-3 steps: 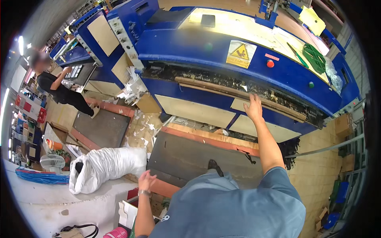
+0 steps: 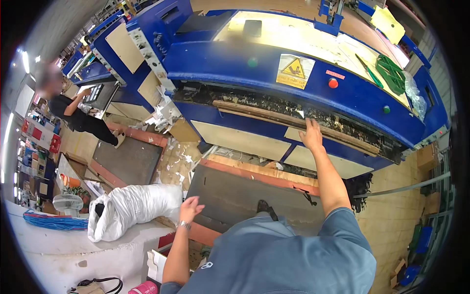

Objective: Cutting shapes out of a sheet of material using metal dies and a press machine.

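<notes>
My right hand point(image 2: 311, 134) reaches forward to the front of a large blue press machine point(image 2: 210, 61). Its fingers are stretched out at the long wooden bar point(image 2: 259, 113) along the machine's front edge; whether they press on it I cannot tell. Just beyond the fingertips, a small white scrap point(image 2: 300, 113) lies in the dark, worn slot point(image 2: 338, 117). Over the edge of the dark floor mat, my left hand point(image 2: 190, 209) hangs in the air, fingers apart and holding nothing. A watch point(image 2: 183, 225) is on that wrist.
A red button point(image 2: 333, 83) and a yellow warning sign point(image 2: 295, 71) are on the machine's front. A dark platform point(image 2: 235, 196) lies underfoot. Left of me is a stuffed white sack point(image 2: 142, 208). Paper scraps litter the floor. Another person point(image 2: 73, 110) works at the far left.
My left hand has moved a little forward and to the right. My right hand stays at the wooden bar. The view has shifted slightly.
</notes>
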{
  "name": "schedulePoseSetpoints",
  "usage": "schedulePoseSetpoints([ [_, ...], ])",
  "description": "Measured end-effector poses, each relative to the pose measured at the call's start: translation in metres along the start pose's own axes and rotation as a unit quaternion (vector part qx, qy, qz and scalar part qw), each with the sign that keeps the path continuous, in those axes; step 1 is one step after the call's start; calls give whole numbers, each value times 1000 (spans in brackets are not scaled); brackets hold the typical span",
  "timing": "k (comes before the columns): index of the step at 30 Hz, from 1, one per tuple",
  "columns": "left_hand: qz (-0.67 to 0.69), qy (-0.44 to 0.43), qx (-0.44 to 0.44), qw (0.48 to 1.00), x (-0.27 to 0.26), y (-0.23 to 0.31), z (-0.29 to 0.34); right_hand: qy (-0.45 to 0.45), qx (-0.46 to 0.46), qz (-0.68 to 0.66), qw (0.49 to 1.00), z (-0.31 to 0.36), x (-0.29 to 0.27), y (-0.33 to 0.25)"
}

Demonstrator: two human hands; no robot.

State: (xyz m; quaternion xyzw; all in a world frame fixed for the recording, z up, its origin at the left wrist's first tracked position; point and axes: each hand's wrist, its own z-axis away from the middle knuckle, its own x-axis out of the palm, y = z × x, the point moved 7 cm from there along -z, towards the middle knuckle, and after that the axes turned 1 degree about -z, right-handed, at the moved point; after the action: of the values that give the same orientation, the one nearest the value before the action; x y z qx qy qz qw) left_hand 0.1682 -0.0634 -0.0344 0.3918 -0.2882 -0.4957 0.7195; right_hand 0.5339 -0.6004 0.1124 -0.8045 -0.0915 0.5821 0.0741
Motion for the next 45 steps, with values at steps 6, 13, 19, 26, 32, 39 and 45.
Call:
schedulePoseSetpoints([
  [6, -168, -134, 58, 975, 102, 112, -28, -88, 8, -41, 995, 11, 41, -27],
  [13, -262, -272, 81, 922, 165, 137, -88, -112, 33, -29, 993, -3, 58, -12],
  [19, -260, -326, 160, 895, 190, 169, -137, -94, 75, -8, 993, -8, 54, -33],
  [26, -205, -262, 192, 923, 152, 234, -207, -85, 91, -2, 992, 41, 37, -40],
  [32, -161, -160, 204, 952, 97, 288, -283, -131, 96, -24, 986, 87, 18, -52],
  [39, -251, -1, 323, 912, 79, 319, -338, -174, 107, -162, 965, 75, -25, -5],
  [45, -458, 74, 398, 792, 168, 341, -352, -8, 137, -2, 991, 70, -38, 167],
])
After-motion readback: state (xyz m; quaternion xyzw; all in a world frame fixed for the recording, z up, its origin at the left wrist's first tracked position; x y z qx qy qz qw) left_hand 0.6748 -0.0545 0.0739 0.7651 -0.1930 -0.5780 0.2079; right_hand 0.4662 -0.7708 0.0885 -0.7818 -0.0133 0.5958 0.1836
